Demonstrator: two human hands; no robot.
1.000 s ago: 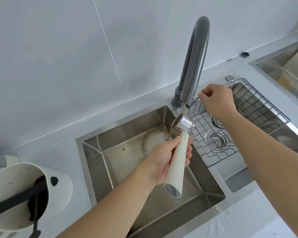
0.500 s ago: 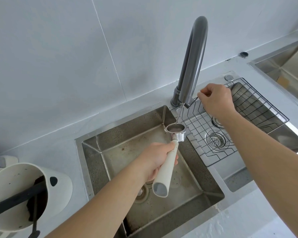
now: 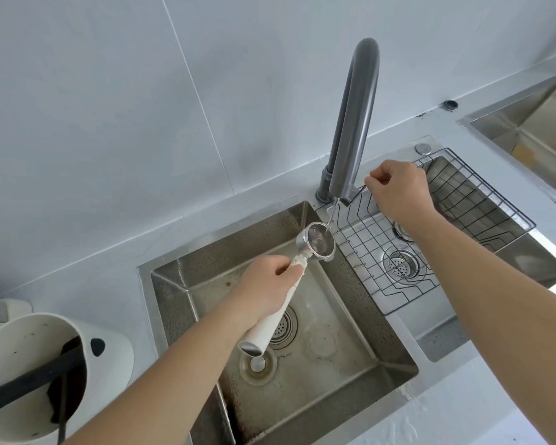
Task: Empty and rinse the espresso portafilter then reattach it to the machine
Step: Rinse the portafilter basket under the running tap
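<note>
My left hand [image 3: 264, 290] grips the white handle of the portafilter [image 3: 316, 244] over the left sink basin [image 3: 350, 316]. Its metal basket faces up and slightly towards me, with clear water in it. A thin stream of water [image 3: 332, 213] falls from the grey faucet [image 3: 357, 123] into the basket's right side. My right hand [image 3: 398, 191] is just right of the spout, fingers pinched on a thin faucet handle that is mostly hidden by the hand.
A black wire rack [image 3: 482, 200] lies over the right basin. The left basin has a round drain [image 3: 283, 326] and a plug [image 3: 257, 364] below the portafilter handle. A white knock box [image 3: 45, 364] with dark grounds stands at the lower left. Another steel sink [image 3: 527, 130] is at the far right.
The basket turned from tipped sideways to facing up under the stream, and its water went from brownish to clear. My left hand slid up the handle. My right hand stayed put.
</note>
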